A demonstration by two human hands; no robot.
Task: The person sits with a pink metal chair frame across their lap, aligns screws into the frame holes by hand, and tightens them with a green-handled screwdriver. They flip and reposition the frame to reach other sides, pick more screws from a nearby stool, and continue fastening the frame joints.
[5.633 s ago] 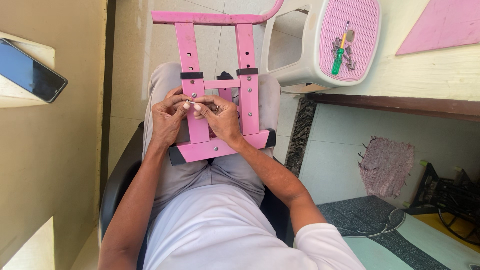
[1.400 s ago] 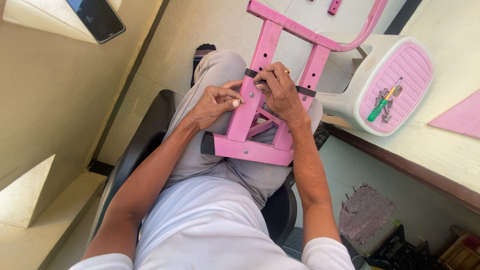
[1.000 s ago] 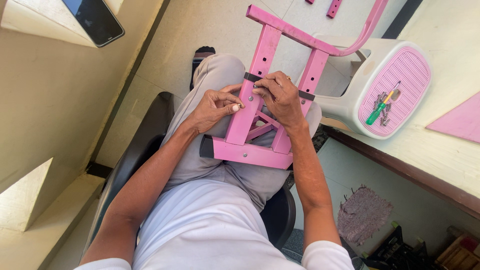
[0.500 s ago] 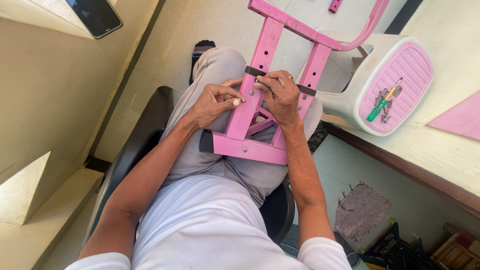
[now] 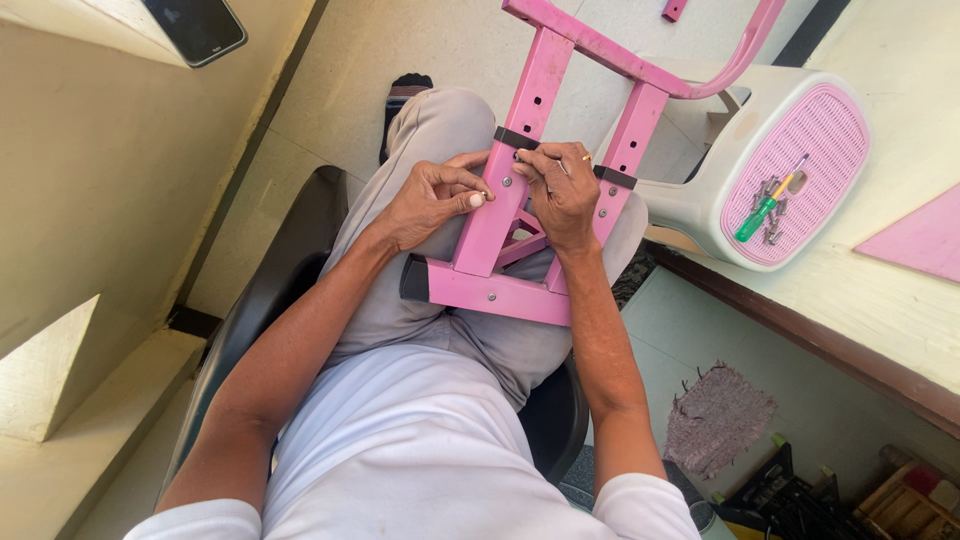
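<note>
A pink metal frame (image 5: 500, 215) with two drilled uprights and black bands rests on my lap. My left hand (image 5: 432, 198) pinches the left upright from its left side, fingertips at a hole beside a screw head. My right hand (image 5: 560, 190) lies over the space between the uprights, fingers curled at the black band on the left upright, apparently pinching a small fastener I cannot make out. A ring shows on that hand.
A white plastic stool (image 5: 770, 170) with a pink seat stands to the right, carrying a green-handled screwdriver (image 5: 765, 205) and several screws. A dark phone (image 5: 195, 25) lies on the ledge at upper left. A pink panel (image 5: 915, 245) lies at the right. A grey mat (image 5: 715, 430) is below.
Since 5.6 s ago the view has swung so the frame now slants. Over the last second both hands stay at the left upright, with only small finger movement.
</note>
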